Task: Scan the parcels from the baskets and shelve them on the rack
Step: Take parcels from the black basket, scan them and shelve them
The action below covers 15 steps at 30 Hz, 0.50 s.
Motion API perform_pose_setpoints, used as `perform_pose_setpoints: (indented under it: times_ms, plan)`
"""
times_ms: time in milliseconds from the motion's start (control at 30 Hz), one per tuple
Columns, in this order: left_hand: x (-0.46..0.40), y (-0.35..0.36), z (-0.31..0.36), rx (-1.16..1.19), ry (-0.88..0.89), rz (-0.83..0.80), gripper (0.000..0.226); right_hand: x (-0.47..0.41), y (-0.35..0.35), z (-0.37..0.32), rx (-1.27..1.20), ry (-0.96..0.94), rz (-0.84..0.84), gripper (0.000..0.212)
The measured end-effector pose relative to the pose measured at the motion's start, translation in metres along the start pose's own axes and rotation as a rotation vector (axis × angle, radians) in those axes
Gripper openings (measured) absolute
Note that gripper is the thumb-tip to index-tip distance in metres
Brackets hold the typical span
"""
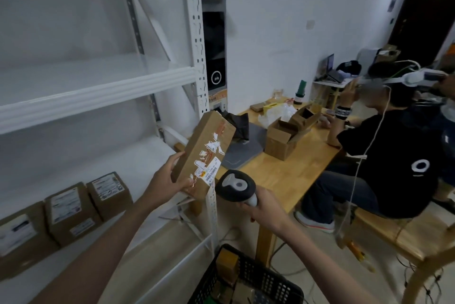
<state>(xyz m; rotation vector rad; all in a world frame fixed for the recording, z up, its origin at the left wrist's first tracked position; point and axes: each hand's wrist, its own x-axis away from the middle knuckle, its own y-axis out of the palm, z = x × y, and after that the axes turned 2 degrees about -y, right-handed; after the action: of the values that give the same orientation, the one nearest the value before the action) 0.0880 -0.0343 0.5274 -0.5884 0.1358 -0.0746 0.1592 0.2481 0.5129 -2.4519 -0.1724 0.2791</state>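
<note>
My left hand [166, 179] grips the lower end of a long brown cardboard parcel [205, 146], held up tilted with its barcode label facing me. My right hand [264, 207] grips a black and grey handheld scanner [235, 185], whose head sits just right of the parcel's label. The white metal rack [98, 87] stands at the left. Three labelled brown parcels [71, 207] sit side by side on its lower shelf. A black plastic basket [248, 279] with several small boxes lies on the floor below my hands.
A wooden table [290, 168] to the right carries open cardboard boxes [285, 137], a grey mat, bags and bottles. A seated person [394, 156] in black with a headset is at its far side on a wooden bench [403, 234]. Cables trail on the floor.
</note>
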Motion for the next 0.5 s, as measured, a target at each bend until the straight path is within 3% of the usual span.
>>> perform_pose_setpoints:
  times_ms: [500]
  plan:
    - [0.017, 0.001, 0.007, -0.067, -0.059, 0.107, 0.077, -0.021, -0.008, 0.001, -0.008, -0.072, -0.139, 0.021]
